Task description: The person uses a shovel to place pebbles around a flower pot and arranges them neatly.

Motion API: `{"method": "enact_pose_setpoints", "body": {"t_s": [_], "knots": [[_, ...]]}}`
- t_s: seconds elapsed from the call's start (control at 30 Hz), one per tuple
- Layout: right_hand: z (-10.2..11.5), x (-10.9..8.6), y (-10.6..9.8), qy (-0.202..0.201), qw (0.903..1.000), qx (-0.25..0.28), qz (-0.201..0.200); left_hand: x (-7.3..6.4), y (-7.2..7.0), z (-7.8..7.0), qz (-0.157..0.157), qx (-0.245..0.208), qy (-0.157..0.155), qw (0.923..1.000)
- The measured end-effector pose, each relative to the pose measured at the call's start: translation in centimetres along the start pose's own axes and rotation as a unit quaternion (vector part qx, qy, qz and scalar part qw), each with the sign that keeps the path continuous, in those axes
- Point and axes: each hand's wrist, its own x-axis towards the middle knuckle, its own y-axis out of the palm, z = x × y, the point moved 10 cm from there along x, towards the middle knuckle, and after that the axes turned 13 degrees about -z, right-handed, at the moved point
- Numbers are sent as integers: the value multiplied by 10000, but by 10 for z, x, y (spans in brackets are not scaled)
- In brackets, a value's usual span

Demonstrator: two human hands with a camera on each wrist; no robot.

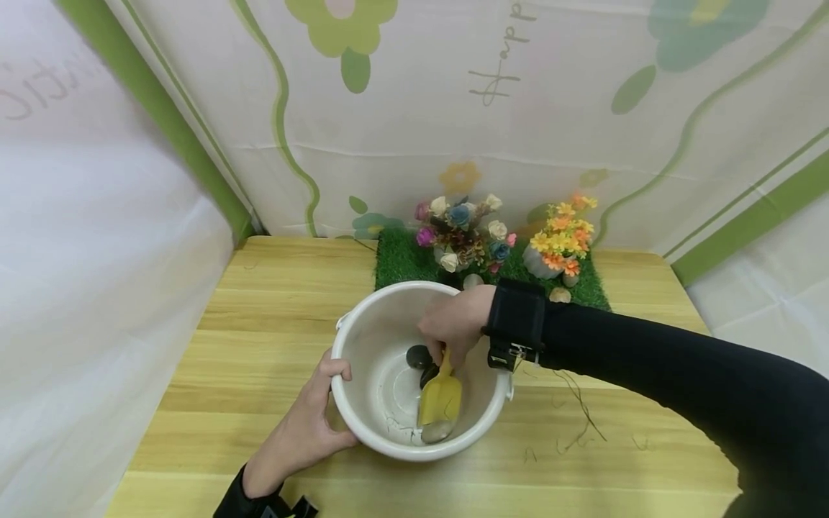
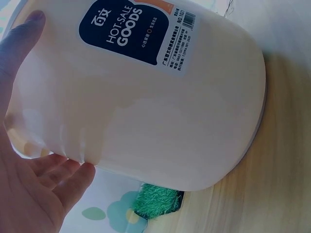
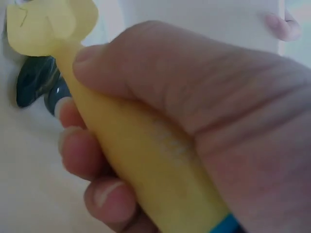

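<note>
My right hand (image 1: 456,320) reaches into a white bucket (image 1: 359,424) and grips the handle of a small yellow shovel (image 1: 442,400). In the right wrist view the thumb and fingers wrap the yellow handle (image 3: 141,150). The scoop points down at the bucket's near inner wall, against a light grey stone (image 1: 437,432). Two dark stones (image 1: 418,357) lie on the bucket floor beside the scoop. My left hand (image 1: 311,421) holds the bucket's left side, fingers hooked over the rim. In the left wrist view, thumb and fingertips press the bucket wall, which bears a dark label (image 2: 126,31).
Behind the bucket lies a green turf mat (image 1: 398,259) with mixed artificial flowers (image 1: 463,230) and a pot of orange-yellow flowers (image 1: 563,234). Thin dark strands (image 1: 583,410) lie on the wooden table (image 1: 259,338) to the right. A patterned curtain (image 1: 421,129) closes off the back.
</note>
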Motion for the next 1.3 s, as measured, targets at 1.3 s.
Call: {"method": "enact_pose_setpoints", "body": {"t_s": [1.3], "knots": [[-3, -6, -14, -583, 9777, 2014, -111, 0, 0, 1, 27, -67, -23, 10000]]}}
